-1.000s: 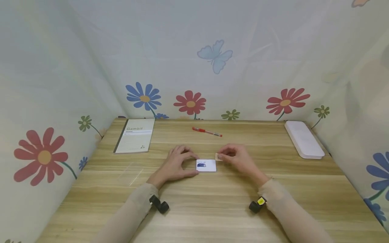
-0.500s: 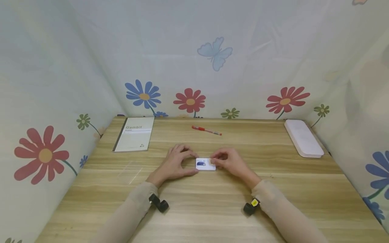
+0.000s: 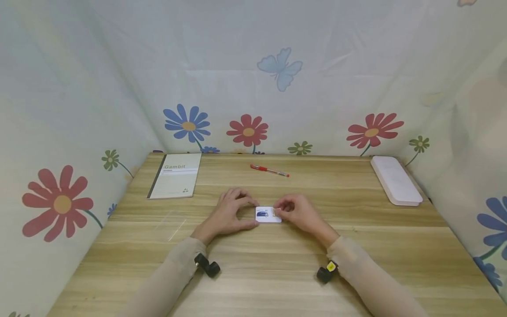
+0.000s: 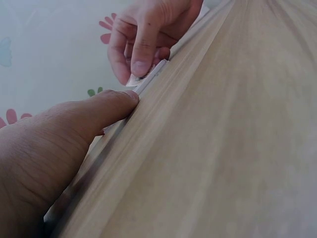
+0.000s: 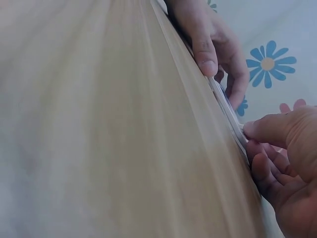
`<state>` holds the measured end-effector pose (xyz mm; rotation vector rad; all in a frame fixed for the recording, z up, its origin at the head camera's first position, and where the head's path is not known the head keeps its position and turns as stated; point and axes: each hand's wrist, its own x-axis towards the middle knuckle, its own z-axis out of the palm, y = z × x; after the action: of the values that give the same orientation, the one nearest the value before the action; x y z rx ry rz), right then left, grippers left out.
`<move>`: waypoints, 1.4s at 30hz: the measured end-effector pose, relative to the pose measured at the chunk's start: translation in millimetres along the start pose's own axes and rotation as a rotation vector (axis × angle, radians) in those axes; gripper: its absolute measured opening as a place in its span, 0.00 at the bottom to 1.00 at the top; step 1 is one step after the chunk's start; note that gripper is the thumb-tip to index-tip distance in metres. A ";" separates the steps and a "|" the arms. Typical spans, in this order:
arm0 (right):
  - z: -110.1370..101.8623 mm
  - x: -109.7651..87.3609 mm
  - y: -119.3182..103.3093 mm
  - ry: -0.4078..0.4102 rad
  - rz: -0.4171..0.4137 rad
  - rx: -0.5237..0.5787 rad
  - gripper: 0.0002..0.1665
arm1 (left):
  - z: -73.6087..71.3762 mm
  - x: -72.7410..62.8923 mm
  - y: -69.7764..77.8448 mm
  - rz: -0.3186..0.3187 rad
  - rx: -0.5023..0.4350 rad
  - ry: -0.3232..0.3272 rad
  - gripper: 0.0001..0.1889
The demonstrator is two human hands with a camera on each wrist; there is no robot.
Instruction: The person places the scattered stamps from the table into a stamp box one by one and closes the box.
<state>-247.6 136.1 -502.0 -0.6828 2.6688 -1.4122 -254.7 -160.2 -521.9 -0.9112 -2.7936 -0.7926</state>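
A small white card (image 3: 264, 219) with a dark blue picture lies flat on the wooden table, between both hands. My left hand (image 3: 229, 213) holds the card at its left side, thumb at the near corner and index finger at the far one. In the left wrist view that thumb (image 4: 121, 101) meets the card's edge. My right hand (image 3: 303, 213) pinches a small printed square (image 3: 275, 212) between thumb and fingertips, over the card's right part. The fingers hide much of this square. The right wrist view shows the right thumb (image 5: 262, 129) right at the card's end.
A notebook (image 3: 176, 180) marked Gambit lies at the back left, and a red pen (image 3: 269, 170) at the back middle. A long white case (image 3: 396, 180) stands at the far right. Left of my left hand lies a thin clear sheet (image 3: 174, 225). Flowered cloth hangs around the table.
My right hand has moved left with the small printed square, from beside the card to over its right part. In the last half second it has barely shifted. My left hand has stayed in place.
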 end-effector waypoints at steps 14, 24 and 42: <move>-0.5 -1.5 -2.9 -0.015 -0.013 -0.060 0.06 | 1.8 0.2 -0.6 0.004 -0.001 0.010 0.27; -2.5 -2.6 -2.3 -0.014 -0.004 -0.109 0.03 | 2.7 0.4 -1.2 0.004 0.006 0.009 0.27; -15.6 -1.2 15.9 0.000 0.003 0.146 0.23 | 2.7 1.6 0.5 0.008 0.007 0.019 0.27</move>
<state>-256.0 156.5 -505.8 -0.6652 2.5330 -1.5865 -255.5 -157.6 -523.6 -0.9081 -2.7731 -0.7861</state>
